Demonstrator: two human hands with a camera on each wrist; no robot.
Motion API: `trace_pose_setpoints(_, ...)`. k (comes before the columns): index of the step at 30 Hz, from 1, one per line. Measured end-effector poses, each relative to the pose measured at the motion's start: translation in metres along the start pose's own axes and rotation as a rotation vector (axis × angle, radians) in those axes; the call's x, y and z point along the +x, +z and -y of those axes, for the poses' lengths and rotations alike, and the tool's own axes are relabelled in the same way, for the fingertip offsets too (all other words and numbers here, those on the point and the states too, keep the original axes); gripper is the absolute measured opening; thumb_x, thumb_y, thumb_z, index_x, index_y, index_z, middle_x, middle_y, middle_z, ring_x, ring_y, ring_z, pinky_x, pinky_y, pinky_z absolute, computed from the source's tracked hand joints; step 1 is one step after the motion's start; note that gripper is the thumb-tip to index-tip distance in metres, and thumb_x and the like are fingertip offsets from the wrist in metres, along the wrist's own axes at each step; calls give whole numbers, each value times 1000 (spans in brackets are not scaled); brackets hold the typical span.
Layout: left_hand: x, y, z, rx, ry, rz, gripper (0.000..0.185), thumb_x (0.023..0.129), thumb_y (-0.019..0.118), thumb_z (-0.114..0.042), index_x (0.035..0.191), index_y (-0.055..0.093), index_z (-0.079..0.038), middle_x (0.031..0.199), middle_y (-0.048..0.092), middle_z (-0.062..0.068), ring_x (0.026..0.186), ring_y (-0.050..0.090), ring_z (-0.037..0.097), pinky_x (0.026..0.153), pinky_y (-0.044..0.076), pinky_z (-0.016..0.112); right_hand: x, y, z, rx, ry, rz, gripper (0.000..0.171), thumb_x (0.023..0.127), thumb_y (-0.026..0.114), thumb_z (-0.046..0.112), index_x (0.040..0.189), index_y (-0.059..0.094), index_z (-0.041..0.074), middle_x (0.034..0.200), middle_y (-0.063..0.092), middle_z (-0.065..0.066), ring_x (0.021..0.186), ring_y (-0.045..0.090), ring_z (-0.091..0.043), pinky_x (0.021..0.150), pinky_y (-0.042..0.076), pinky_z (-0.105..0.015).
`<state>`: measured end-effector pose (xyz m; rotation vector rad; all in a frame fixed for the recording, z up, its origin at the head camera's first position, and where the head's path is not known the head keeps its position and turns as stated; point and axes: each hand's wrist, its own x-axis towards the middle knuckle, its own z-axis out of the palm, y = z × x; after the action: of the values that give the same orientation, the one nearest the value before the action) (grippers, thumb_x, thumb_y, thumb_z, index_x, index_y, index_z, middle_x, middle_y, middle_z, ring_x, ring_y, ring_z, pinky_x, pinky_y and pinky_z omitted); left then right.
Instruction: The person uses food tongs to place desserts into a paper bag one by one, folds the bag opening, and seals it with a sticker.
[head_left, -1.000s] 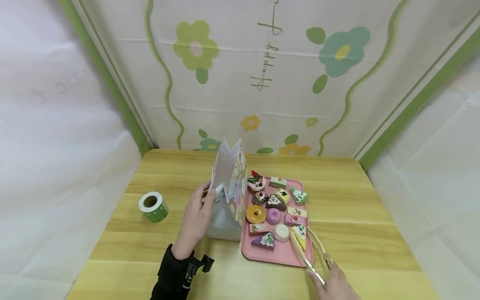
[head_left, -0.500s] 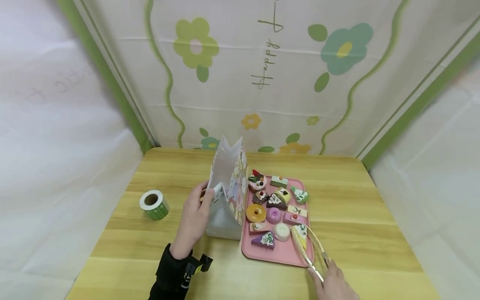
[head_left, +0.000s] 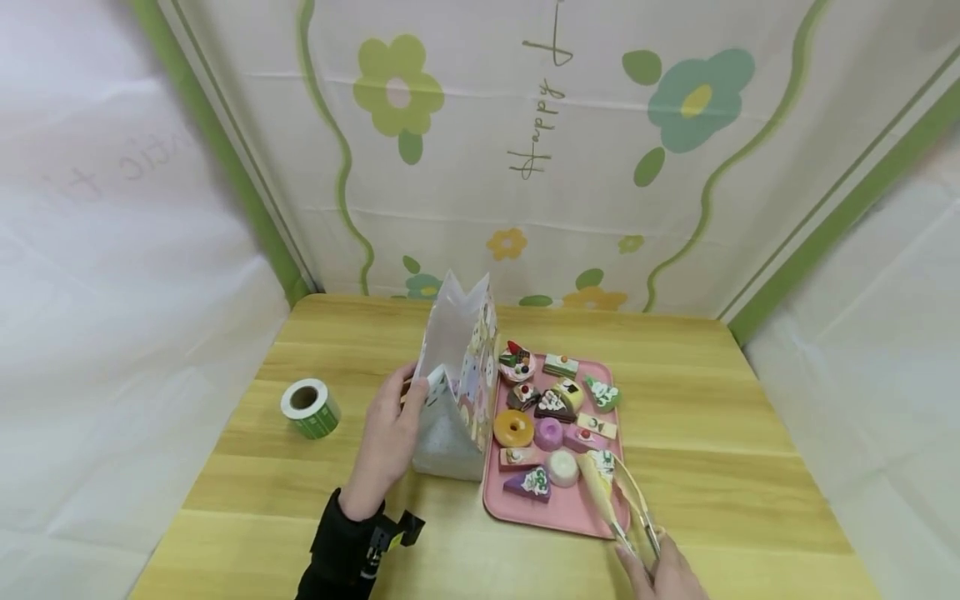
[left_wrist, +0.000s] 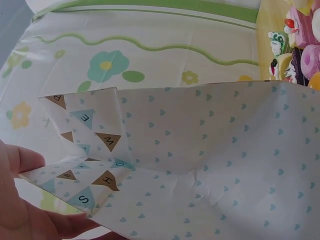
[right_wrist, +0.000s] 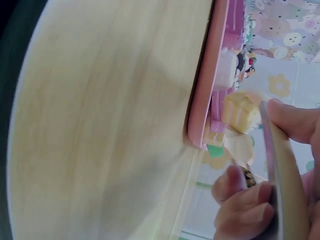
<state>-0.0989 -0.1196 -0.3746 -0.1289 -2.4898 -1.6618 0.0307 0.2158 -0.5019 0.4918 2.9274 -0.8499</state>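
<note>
My left hand (head_left: 390,433) pinches the rim of a standing paper gift bag (head_left: 448,437) between thumb and fingers. The bag's mouth is open; its inside, white with small blue hearts, fills the left wrist view. My right hand (head_left: 663,571) grips a pair of food tongs (head_left: 597,493), whose arms stand on either side of a yellow cake slice (head_left: 604,460) with white cream. That toy slice is over the near right corner of a pink tray (head_left: 551,518). In the right wrist view the yellow slice (right_wrist: 239,112) seems slightly above the tray; one tong arm partly hides it.
Several toy sweets share the tray, among them an orange doughnut (head_left: 513,428), a round white cake (head_left: 562,468) and a purple slice (head_left: 531,483). A roll of green labels (head_left: 311,408) stands at the left of the wooden table (head_left: 697,400). Fabric walls surround it.
The tongs' arms have come closer together around the yellow slice. The pink cake beside it has shifted slightly left. My left hand keeps its hold on the bag.
</note>
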Motion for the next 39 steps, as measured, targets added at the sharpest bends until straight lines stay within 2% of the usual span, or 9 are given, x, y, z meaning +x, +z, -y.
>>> trace_pose_setpoints(3,-1,-1,1,10,-9,-5,48,94,35,-45,130,43,-14,121,47,5,106,47,18,81,43,41,-2,5,4,60,8,-76,48,81,57,51,85,47,5,58,40,-2,45,40,-13,41,33,-27)
trace_pose_setpoints(6,-1,0,1,14,-6,-15,49,93,35,-46,130,43,-14,120,47,4,106,47,17,81,43,41,-1,6,9,91,-13,-130,43,81,58,49,81,46,8,57,39,-1,44,37,-12,40,31,-26)
trace_pose_setpoints(10,-1,2,3,9,-6,-30,50,93,35,-47,129,44,-13,118,48,4,105,48,17,80,44,40,3,-1,13,97,-42,-93,42,84,55,47,79,43,8,59,38,-2,45,35,-12,39,30,-25)
trace_pose_setpoints(17,-1,1,4,4,-17,-40,49,93,35,-46,128,45,-13,116,49,3,103,48,16,79,44,39,10,-7,19,60,-26,-33,49,84,48,56,86,43,7,62,39,-3,48,39,-15,41,32,-28)
trace_pose_setpoints(25,-1,1,5,-5,2,-49,47,93,36,-46,127,46,-14,112,50,1,100,50,14,77,45,38,17,-9,27,35,0,-24,57,81,44,63,96,47,8,62,39,-2,54,43,-16,45,32,-30)
trace_pose_setpoints(28,0,1,5,1,3,-50,47,93,36,-46,126,47,-14,111,51,1,99,50,15,76,45,38,20,-11,30,40,13,-11,58,81,42,65,94,47,8,61,39,-2,52,42,-16,43,31,-29)
trace_pose_setpoints(39,-1,3,4,18,-3,-44,51,93,35,-48,127,45,-12,114,50,3,103,49,16,79,45,39,28,-18,45,12,-62,-83,49,81,47,61,87,45,12,61,38,-2,57,43,-20,47,33,-33)
